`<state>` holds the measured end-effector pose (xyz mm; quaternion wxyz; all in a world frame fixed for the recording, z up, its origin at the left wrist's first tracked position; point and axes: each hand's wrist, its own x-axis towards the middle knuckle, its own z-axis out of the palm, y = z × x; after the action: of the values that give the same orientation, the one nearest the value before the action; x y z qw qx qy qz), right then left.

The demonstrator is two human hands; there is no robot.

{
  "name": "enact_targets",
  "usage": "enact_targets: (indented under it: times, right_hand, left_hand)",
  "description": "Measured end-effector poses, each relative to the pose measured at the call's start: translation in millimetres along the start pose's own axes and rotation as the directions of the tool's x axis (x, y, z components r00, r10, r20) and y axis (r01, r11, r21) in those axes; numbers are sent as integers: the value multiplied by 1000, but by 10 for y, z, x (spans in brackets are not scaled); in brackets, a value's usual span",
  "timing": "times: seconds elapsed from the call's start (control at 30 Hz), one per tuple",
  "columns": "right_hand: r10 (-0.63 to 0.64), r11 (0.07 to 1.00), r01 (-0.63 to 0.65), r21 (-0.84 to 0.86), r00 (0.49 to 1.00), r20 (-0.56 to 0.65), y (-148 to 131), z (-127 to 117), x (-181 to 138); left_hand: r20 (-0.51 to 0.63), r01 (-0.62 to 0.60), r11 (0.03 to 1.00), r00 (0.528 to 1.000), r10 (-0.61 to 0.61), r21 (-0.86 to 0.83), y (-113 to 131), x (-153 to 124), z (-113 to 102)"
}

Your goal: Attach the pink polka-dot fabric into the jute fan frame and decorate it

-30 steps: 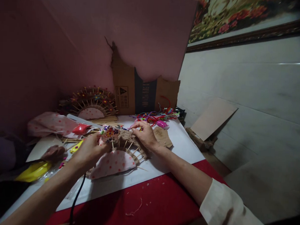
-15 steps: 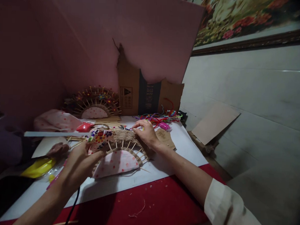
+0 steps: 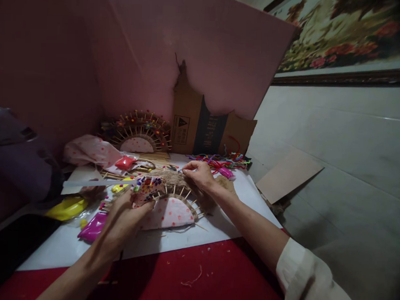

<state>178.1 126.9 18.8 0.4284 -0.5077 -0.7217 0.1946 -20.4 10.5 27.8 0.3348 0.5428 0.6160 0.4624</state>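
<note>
My left hand (image 3: 127,211) is closed around a flower-patterned hot glue gun (image 3: 146,188), with a long translucent glue stick (image 3: 98,183) jutting out of its back to the left. The gun lies over the left part of a half-round craft piece (image 3: 173,214), which has spotted pink cloth, short wooden sticks in a fan and a band of woven twine. At the upper edge of that band, my right hand (image 3: 201,176) has its thumb and fingertips pinched together. Whatever sits between them is too small to make out.
A similar finished-looking fan piece (image 3: 137,143) stands at the back beside torn cardboard (image 3: 188,123). Colourful fuzzy stems (image 3: 215,161) lie behind my right hand. Yellow (image 3: 66,208), magenta (image 3: 94,227) and red packets (image 3: 124,163) lie leftward, near a dark flat object (image 3: 22,240).
The view has shifted, so the scene sits further right. My left hand keeps the glue gun over the craft piece. My right fingers remain pinched at the twine band's upper edge.
</note>
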Motion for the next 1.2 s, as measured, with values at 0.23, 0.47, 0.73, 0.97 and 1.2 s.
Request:
enact_targets:
  times: [0.23,0.47,0.73,0.97,1.2]
  right_hand:
    - [19,1000,-18,-24,999,46,-46,66,-7]
    - [-37,993,44,-112,997,66,-70,44,-54]
    - [-112,970,129,-205,990,92,-102,37,-78]
    - [-142,954,148,-259,989,43,-176,5,-127]
    - [-262,902,257,-347,965,35,-242,5,-163]
  left_hand:
    - [44,-2,998,999,0,58,-51,-12,-15]
    - [92,3,998,996,2,-56,65,-89,-17]
    - [27,3,999,1000,-2,-46,38,-100,6]
    - [10,11,998,1000,-11,-56,53,-123,7]
    - [33,-11,997,999,14,-77,96,-141,-18]
